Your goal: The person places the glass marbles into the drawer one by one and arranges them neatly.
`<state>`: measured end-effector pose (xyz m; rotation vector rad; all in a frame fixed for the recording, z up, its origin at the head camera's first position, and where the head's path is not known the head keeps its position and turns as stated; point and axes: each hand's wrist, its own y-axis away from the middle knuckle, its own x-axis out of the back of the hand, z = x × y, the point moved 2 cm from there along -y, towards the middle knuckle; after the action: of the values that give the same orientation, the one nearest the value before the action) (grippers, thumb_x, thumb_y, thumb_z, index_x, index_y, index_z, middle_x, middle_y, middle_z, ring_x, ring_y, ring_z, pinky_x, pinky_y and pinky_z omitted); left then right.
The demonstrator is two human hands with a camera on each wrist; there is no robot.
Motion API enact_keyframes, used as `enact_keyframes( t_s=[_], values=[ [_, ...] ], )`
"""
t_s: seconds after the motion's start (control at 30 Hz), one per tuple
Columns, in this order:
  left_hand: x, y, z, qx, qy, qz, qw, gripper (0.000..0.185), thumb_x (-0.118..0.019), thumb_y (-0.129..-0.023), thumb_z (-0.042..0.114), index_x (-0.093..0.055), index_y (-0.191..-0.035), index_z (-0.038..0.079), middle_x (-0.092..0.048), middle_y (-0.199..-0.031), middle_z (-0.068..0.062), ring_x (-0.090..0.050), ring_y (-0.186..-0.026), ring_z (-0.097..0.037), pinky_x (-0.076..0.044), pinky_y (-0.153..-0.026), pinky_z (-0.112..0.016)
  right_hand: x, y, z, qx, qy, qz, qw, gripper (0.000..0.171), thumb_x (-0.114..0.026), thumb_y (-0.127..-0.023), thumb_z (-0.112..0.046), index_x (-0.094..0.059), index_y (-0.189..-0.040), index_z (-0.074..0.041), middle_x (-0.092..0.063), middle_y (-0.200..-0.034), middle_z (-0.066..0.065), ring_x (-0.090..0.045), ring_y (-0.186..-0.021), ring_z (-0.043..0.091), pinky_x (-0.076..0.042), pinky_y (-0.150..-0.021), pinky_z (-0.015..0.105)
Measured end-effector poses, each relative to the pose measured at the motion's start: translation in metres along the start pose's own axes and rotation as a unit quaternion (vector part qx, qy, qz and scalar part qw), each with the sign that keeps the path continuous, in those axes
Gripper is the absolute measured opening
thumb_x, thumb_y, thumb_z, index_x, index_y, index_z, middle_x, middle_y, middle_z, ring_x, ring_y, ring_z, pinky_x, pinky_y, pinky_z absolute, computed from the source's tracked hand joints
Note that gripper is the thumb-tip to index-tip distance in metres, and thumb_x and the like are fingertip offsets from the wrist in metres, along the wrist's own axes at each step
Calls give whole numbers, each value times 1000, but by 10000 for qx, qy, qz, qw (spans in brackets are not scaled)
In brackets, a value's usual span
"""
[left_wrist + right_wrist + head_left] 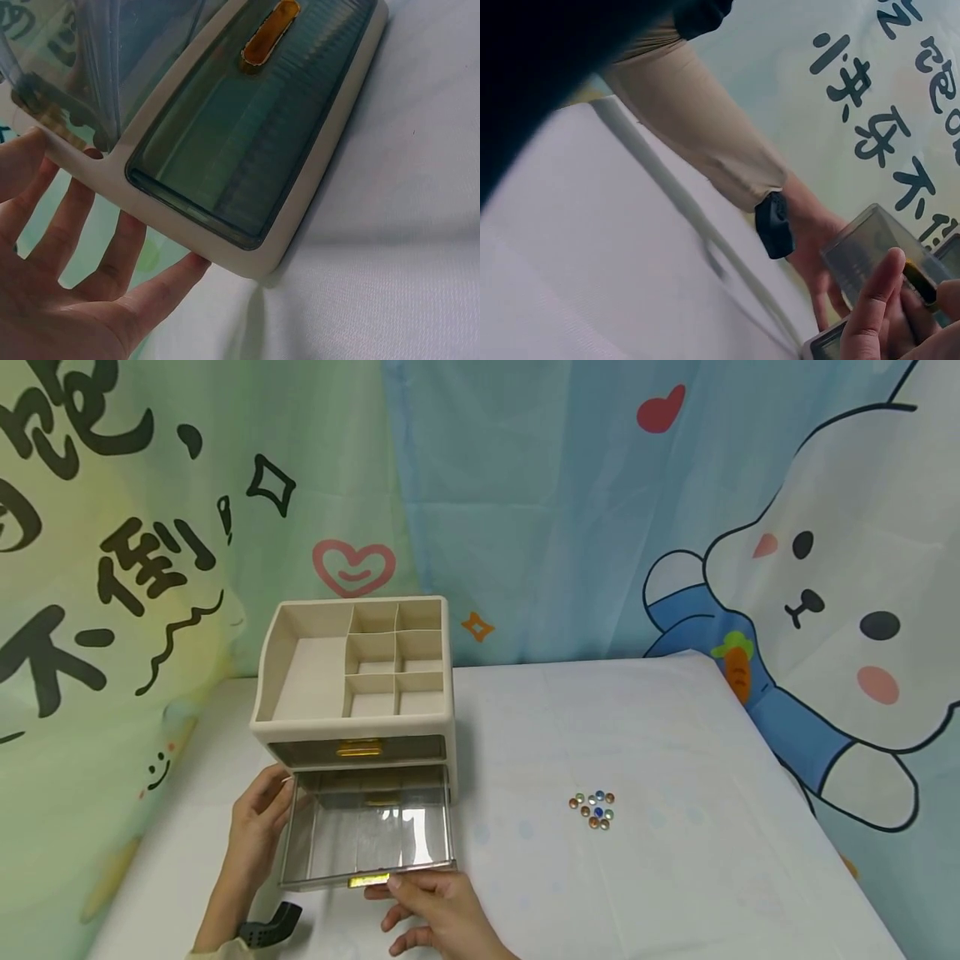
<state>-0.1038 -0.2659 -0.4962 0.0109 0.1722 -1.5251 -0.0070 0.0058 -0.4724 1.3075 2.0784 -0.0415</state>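
Presently, a beige desktop organizer [352,693] stands on the white table [675,735], toward the table's left rear, close to the printed curtain backdrop [600,485]. Its top is an open tray split into one large bay and six small compartments. Below the tray sit two drawers: the upper drawer [356,749], smoky and translucent with a yellow handle, is closed; the lower clear drawer [367,839] is pulled out toward the person, its interior visible.

Left hand [258,827]: fingers straight and spread, fingertips resting against the organizer's left front corner, beside the pulled-out drawer. The left wrist view confirms this: fingers [112,255] extended, tips touching the beige frame under the upper drawer front, gripping nothing. A dark wrist strap [266,931] is on that forearm.

Right hand [435,902]: at the front edge of the lower drawer, fingers at its yellow handle [369,880]. The right wrist view shows fingers [874,300] curled about the handle at the drawer front, pinching it.

A small cluster of coloured glass beads [593,809] lies on the table well to the right of the organizer, apart from both hands.
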Motion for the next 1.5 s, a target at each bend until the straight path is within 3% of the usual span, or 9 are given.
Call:
enact_keyframes(
  t_s=[0.17,0.27,0.53,0.73,0.8,0.93,1.03,1.33,1.5],
  values=[
    [1,-1,0,35,-127,21,9999,28,-52,-107,3,-64,-131,13,-69,-125,16,-64,-117,2,-55,-94,-18,10,0,1,199,344,-676,9969,48,-63,-105,-22,-58,-136,14,-67,-136,27,-69,-86,5,-60,-72,21],
    [2,-2,0,44,-169,5,9998,28,-52,-107,3,-64,-131,12,-69,-124,16,-64,-116,1,-55,-93,-18,22,-1,1,467,731,-1337,9872,45,-58,-107,-16,-53,-143,10,-58,-143,34,-70,-93,3,-59,-78,21],
    [4,0,0,110,-185,32,9998,28,-52,-107,3,-66,-127,18,-70,-120,16,-64,-109,1,-55,-88,-19,58,-5,-8,1058,1736,-2606,9438,38,-58,-106,-8,-58,-141,6,-60,-134,38,-68,-115,9,-58,-97,28],
    [3,0,1,55,-53,58,10000,29,-52,-107,1,-67,-125,18,-71,-119,15,-64,-108,0,-55,-87,-19,78,-6,-25,996,2454,-3144,9116,38,-65,-102,-8,-62,-137,4,-65,-132,33,-67,-109,4,-60,-91,29],
    [2,0,0,67,-44,33,10000,30,-52,-107,1,-67,-126,19,-71,-120,15,-65,-109,1,-55,-88,-19,86,-5,-31,967,2644,-3256,9026,38,-67,-100,-8,-63,-136,3,-66,-131,31,-69,-107,10,-60,-90,31],
    [1,-3,-1,131,-42,6,9999,29,-52,-107,3,-67,-127,19,-71,-120,15,-65,-110,1,-56,-90,-19,100,0,-46,984,2922,-3329,8912,37,-69,-99,-6,-64,-135,1,-69,-130,27,-69,-108,28,-60,-93,36],
    [1,-3,-1,137,-6,42,9999,29,-52,-107,3,-67,-127,19,-71,-119,15,-65,-109,0,-56,-90,-20,109,5,-56,984,3088,-3265,8879,36,-69,-98,-4,-66,-134,-1,-70,-130,24,-69,-108,27,-60,-94,35],
    [3,-2,0,179,-128,113,9997,28,-53,-107,5,-66,-129,17,-70,-122,16,-64,-115,1,-55,-93,-18,133,17,-79,1412,3345,-2853,8870,38,-66,-97,6,-67,-133,-5,-72,-128,19,-69,-109,33,-59,-95,36],
    [3,-3,-2,245,-181,176,9994,27,-54,-107,6,-65,-130,15,-70,-122,16,-64,-115,1,-56,-94,-19,150,27,-88,1719,3486,-2306,8921,36,-64,-97,7,-68,-131,-5,-73,-124,17,-69,-105,31,-58,-92,35]
  ],
)
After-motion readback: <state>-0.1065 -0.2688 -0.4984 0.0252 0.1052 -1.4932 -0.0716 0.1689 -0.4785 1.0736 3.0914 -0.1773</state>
